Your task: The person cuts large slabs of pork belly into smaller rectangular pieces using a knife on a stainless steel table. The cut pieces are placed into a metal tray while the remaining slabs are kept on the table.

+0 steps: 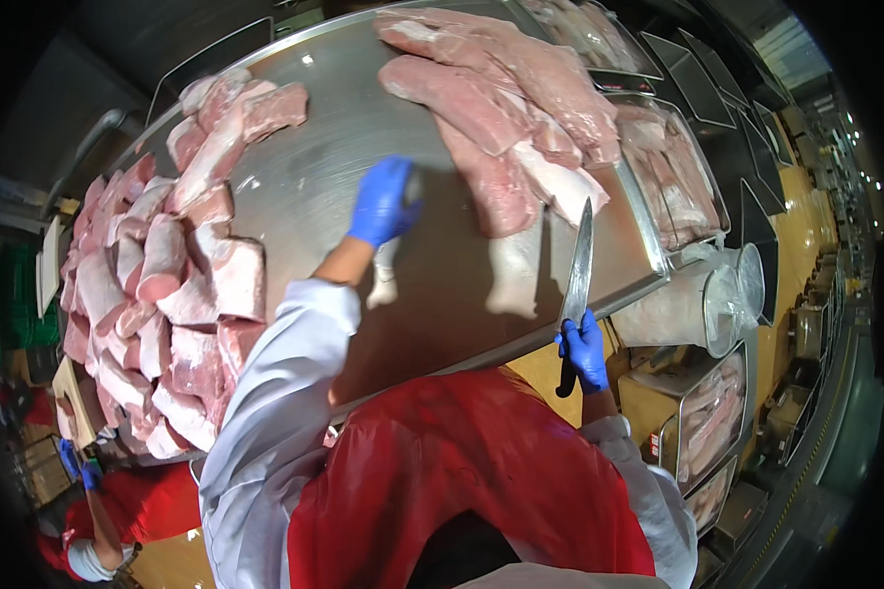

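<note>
My right hand (584, 351), in a blue glove, is closed round the dark handle of a long knife (579, 270). The blade points away from me, up past the table's near right edge. Out over the bare middle of the steel table (304, 211) is my left hand (384, 201), also blue-gloved; its fingers are blurred and partly turned from view, so whether they are closed is unclear. Long slabs of pale pink meat (501, 83) lie overlapped at the far right of the table. A big heap of shorter cut meat pieces (162, 265) covers the left side.
Right of the table stand trays of meat (663, 172), a plastic-lined tub (702, 299) and a lower rack with wrapped meat (712, 412). At lower left a co-worker in a red apron (157, 501) has blue-gloved hands near the heap. The floor (805, 216) is yellow.
</note>
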The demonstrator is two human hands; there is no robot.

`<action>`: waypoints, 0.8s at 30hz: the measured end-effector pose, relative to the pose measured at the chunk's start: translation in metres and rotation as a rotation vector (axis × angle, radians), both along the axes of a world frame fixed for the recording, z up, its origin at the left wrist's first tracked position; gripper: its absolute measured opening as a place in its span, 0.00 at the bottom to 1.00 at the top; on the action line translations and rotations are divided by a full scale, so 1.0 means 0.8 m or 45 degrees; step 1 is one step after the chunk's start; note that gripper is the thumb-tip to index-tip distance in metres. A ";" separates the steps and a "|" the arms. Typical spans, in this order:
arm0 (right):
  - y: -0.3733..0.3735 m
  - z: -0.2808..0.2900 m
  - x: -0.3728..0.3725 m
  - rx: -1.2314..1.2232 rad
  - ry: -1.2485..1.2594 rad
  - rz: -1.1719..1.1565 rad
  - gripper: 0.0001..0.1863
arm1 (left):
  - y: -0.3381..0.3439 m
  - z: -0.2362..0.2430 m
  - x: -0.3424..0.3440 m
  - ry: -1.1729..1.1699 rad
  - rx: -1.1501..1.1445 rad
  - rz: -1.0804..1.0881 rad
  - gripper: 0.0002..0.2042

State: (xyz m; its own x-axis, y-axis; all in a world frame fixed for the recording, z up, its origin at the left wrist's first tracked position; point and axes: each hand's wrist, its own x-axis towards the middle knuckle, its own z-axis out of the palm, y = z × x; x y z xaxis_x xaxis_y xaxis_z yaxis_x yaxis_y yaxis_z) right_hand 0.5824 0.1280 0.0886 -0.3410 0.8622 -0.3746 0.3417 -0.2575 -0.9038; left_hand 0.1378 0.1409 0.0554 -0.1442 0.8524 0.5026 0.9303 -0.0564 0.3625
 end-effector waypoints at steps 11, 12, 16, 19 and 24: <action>0.069 -0.020 0.164 -0.022 0.115 -0.392 0.07 | 0.363 -0.028 0.157 0.862 -0.544 0.638 0.19; 0.073 -0.027 0.170 -0.027 0.106 -0.442 0.06 | 0.367 -0.030 0.153 0.868 -0.567 0.613 0.16; 0.100 -0.052 0.196 -0.110 0.128 -0.351 0.03 | 0.345 0.000 0.124 0.428 -0.452 0.323 0.12; 0.121 -0.067 0.192 -0.116 0.114 -0.315 0.05 | 0.269 0.021 0.057 -0.094 -0.044 0.342 0.19; 0.167 -0.070 0.151 -0.097 0.180 -0.058 0.08 | 0.076 -0.007 -0.016 -0.981 0.315 0.664 0.21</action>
State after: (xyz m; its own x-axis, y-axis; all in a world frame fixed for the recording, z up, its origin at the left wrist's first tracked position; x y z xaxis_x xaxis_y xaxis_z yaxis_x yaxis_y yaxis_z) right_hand 0.7032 0.2614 0.0325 -0.3565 0.8488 -0.3905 0.1986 -0.3396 -0.9194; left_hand 0.1251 0.2019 0.0497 -0.8409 0.4700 0.2682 0.3711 0.1402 0.9179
